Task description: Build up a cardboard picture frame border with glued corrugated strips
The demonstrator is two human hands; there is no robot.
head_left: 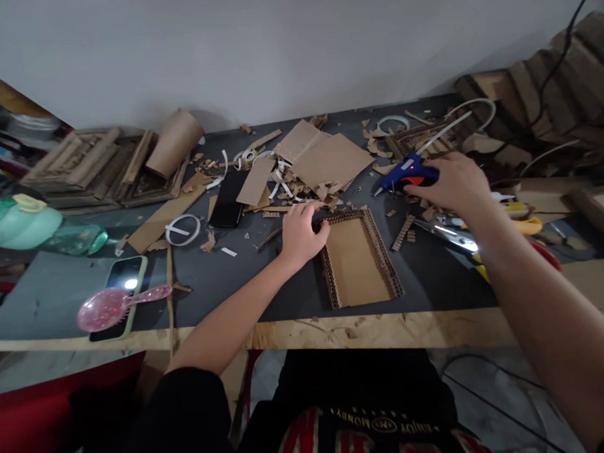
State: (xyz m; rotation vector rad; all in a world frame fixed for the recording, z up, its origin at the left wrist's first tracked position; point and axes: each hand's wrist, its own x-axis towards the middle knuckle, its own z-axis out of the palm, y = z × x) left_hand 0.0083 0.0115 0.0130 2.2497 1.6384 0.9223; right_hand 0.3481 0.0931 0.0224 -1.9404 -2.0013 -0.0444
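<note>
A shallow cardboard tray (358, 261) with corrugated strip walls lies on the grey tabletop in front of me. My left hand (303, 233) is closed at its far left corner, thumb and fingers bent around the wall. To the right, my right hand (455, 180) grips a blue hot glue gun (404, 172) with an orange trigger. The gun's nozzle points left, close to the table, and a white glue stick (445, 131) sticks out of its back. Part of the handle is hidden by my fingers.
Cardboard sheets (329, 160) and scraps litter the back. A black phone (229, 199) and white tape ring (183, 230) lie left, beyond a pink hairbrush (105, 308) resting on another phone (128, 271). Pliers (447, 237) lie right; cardboard pieces are stacked (566, 81) behind. A green bottle (77, 239) lies far left.
</note>
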